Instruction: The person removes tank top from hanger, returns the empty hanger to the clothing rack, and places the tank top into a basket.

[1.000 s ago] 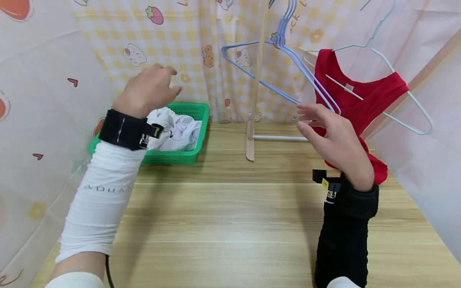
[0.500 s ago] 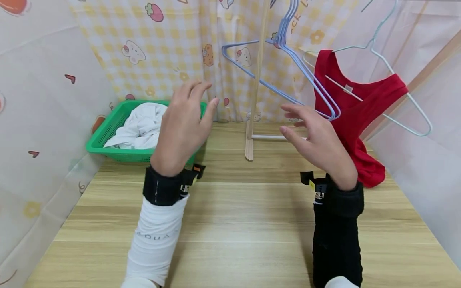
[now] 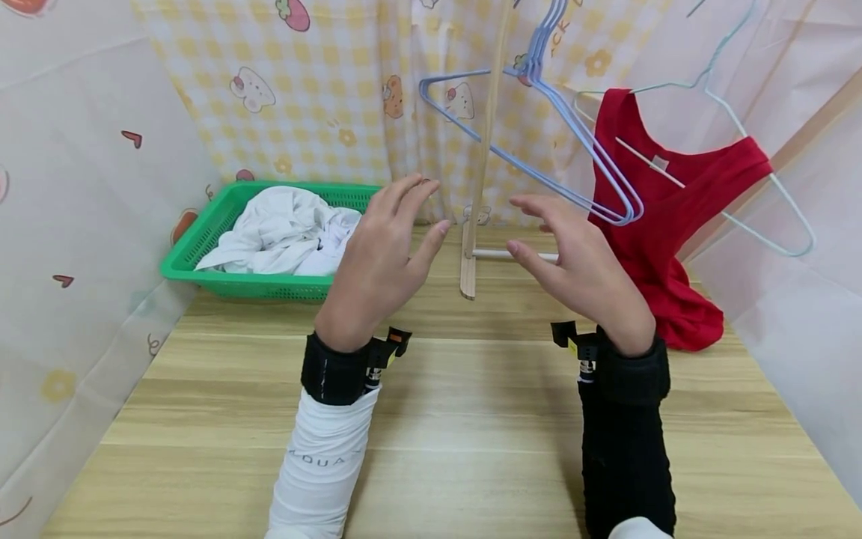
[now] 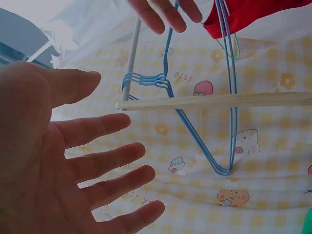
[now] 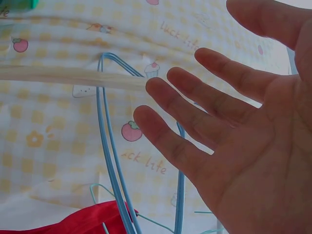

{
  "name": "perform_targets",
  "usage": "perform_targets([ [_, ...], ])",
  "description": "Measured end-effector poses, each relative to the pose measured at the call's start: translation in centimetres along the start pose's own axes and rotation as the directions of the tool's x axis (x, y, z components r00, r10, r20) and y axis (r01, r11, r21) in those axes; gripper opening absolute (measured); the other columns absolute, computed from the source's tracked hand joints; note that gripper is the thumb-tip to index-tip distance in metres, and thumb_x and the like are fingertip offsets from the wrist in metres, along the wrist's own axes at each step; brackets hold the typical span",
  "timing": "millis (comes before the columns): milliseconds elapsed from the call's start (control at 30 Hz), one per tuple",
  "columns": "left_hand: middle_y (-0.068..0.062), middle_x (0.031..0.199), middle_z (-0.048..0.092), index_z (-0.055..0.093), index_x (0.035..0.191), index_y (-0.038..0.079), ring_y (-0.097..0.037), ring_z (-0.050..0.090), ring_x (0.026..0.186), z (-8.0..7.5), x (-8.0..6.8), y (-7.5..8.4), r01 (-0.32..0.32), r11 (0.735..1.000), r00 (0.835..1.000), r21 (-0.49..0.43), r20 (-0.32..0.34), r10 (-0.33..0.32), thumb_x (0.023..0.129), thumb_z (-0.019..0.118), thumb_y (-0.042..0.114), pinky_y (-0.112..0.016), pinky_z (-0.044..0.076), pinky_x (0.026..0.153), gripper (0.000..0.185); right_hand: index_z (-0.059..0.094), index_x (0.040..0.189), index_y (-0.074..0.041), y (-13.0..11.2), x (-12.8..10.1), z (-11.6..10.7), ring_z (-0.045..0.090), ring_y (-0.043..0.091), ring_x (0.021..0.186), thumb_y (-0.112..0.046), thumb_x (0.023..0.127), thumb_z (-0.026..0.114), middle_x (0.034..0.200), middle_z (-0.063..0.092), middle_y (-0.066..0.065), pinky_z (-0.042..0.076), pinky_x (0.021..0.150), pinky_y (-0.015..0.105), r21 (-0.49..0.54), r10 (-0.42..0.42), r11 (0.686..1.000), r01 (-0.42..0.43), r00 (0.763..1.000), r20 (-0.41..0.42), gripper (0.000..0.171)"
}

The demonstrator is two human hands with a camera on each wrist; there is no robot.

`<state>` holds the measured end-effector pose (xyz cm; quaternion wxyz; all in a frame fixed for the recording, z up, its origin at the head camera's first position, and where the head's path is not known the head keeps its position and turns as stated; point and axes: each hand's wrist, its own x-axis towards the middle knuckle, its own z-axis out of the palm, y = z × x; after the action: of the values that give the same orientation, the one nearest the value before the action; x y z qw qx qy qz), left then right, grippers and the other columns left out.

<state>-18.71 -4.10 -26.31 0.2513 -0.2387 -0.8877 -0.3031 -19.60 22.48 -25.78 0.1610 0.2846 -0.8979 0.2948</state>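
Both hands hang in the air over the table, palms turned toward each other, fingers spread and holding nothing. My left hand (image 3: 380, 262) is just right of a green basket (image 3: 176, 263) with crumpled white cloth (image 3: 276, 232) in it, and overlaps the basket's corner in the head view. My right hand (image 3: 579, 262) is in front of the blue hangers (image 3: 559, 191), which hang in a bunch from the rack. Behind that hand a red tank top (image 3: 663, 217) hangs on a pale green hanger (image 3: 784, 198). In the left wrist view the blue hangers (image 4: 195, 131) stand beyond the fingers.
A wooden post (image 3: 486, 142) of the rack stands on a small foot (image 3: 468, 281), with a white bar (image 3: 515, 254) running right from it. A checked curtain (image 3: 323, 82) lines the back, with pale sheets (image 3: 87, 187) at the sides. Bare wood table (image 3: 471, 419) lies in front.
My left hand has moved right and toward me from over the basket, uncovering the white cloth. My right hand has shifted slightly left. The hands are now closer together.
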Motion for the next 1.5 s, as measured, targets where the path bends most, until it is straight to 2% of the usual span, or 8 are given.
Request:
perform_targets([
  [400, -0.016, 0.166, 0.047, 0.049, 0.160, 0.004, -0.036, 0.040, 0.157, 0.0, -0.4, -0.1, -0.020, 0.999, 0.999, 0.045, 0.032, 0.018, 0.113, 0.060, 0.032, -0.049, 0.033, 0.130, 0.056, 0.054, 0.156, -0.005, -0.1, -0.6, -1.1, 0.061, 0.035, 0.137, -0.012, 0.102, 0.075, 0.157, 0.059, 0.016, 0.052, 0.113, 0.058, -0.024, -0.002, 1.000, 0.000, 0.996, -0.088, 0.058],
  [533, -0.016, 0.167, 0.046, 0.049, 0.161, 0.004, -0.036, 0.039, 0.158, 0.0, -0.5, -0.2, -0.022, 0.999, 0.999, 0.045, 0.038, 0.020, 0.112, 0.061, 0.031, -0.050, 0.034, 0.130, 0.057, 0.058, 0.154, -0.007, 0.2, -1.2, -1.9, 0.065, 0.029, 0.133, -0.008, 0.101, 0.075, 0.151, 0.064, 0.013, 0.054, 0.112, 0.031, 0.018, -0.011, 1.000, 0.015, 0.975, -0.221, 0.055],
  [633, -0.016, 0.168, 0.045, 0.048, 0.161, 0.004, -0.036, 0.039, 0.158, 0.1, -0.6, -0.2, -0.018, 0.999, 0.999, 0.043, 0.049, 0.016, 0.112, 0.061, 0.031, -0.050, 0.035, 0.129, 0.057, 0.061, 0.151, -0.006, 0.6, -1.8, -2.8, 0.064, 0.021, 0.132, -0.004, 0.099, 0.075, 0.148, 0.067, 0.012, 0.050, 0.110, 0.017, 0.059, -0.015, 0.997, 0.039, 0.934, -0.357, 0.054],
  [733, -0.015, 0.168, 0.046, 0.048, 0.161, 0.004, -0.036, 0.039, 0.158, 0.1, -0.6, -0.2, -0.018, 0.999, 0.999, 0.043, 0.052, 0.016, 0.112, 0.061, 0.031, -0.051, 0.035, 0.129, 0.057, 0.064, 0.148, -0.005, 1.1, -2.2, -3.8, 0.063, 0.017, 0.133, -0.004, 0.097, 0.074, 0.147, 0.067, 0.009, 0.052, 0.110, 0.021, 0.126, 0.016, 0.991, 0.053, 0.870, -0.492, 0.052],
  [900, -0.014, 0.167, 0.046, 0.048, 0.162, 0.005, -0.035, 0.039, 0.158, -0.2, -0.7, -0.1, -0.012, 0.999, 0.999, 0.044, 0.049, 0.010, 0.112, 0.061, 0.032, -0.051, 0.035, 0.129, 0.058, 0.066, 0.142, -0.005, 1.9, -2.6, -5.3, 0.060, 0.021, 0.136, -0.015, 0.094, 0.070, 0.145, 0.067, 0.000, 0.050, 0.116, 0.027, 0.193, 0.112, 0.981, 0.033, 0.714, -0.691, 0.049],
  [1100, -0.015, 0.167, 0.046, 0.046, 0.163, 0.007, -0.034, 0.038, 0.159, -0.5, -0.7, -0.1, 0.003, 0.999, 0.998, 0.040, 0.065, -0.006, 0.112, 0.061, 0.034, -0.051, 0.033, 0.130, 0.059, 0.058, 0.153, -0.011, 2.9, -3.4, -7.1, 0.050, 0.011, 0.146, -0.033, 0.100, 0.064, 0.159, 0.058, -0.001, 0.035, 0.125, 0.024, 0.017, 0.199, 0.953, -0.303, 0.583, -0.788, 0.058],
  [1367, -0.016, 0.168, 0.045, 0.044, 0.165, 0.009, -0.034, 0.036, 0.160, -0.6, -0.8, 0.0, 0.030, 0.999, 0.994, 0.044, 0.100, -0.035, 0.113, 0.060, 0.034, -0.052, 0.033, 0.130, 0.060, 0.037, 0.169, -0.021, 4.3, -3.5, -7.8, 0.032, 0.010, 0.159, -0.043, 0.109, 0.055, 0.174, 0.037, -0.004, 0.009, 0.133, 0.031, -0.012, 0.393, 0.802, -0.597, 0.542, -0.743, 0.066],
  [1500, -0.016, 0.168, 0.045, 0.044, 0.165, 0.010, -0.034, 0.036, 0.160, -0.6, -0.9, -0.1, 0.035, 0.998, 0.993, 0.049, 0.109, -0.040, 0.113, 0.060, 0.035, -0.053, 0.032, 0.131, 0.060, 0.036, 0.170, -0.021, 5.0, -3.2, -7.3, 0.039, 0.013, 0.155, -0.039, 0.109, 0.057, 0.171, 0.042, -0.001, 0.016, 0.131, 0.034, 0.016, 0.444, 0.779, -0.627, 0.532, -0.721, 0.067],
])
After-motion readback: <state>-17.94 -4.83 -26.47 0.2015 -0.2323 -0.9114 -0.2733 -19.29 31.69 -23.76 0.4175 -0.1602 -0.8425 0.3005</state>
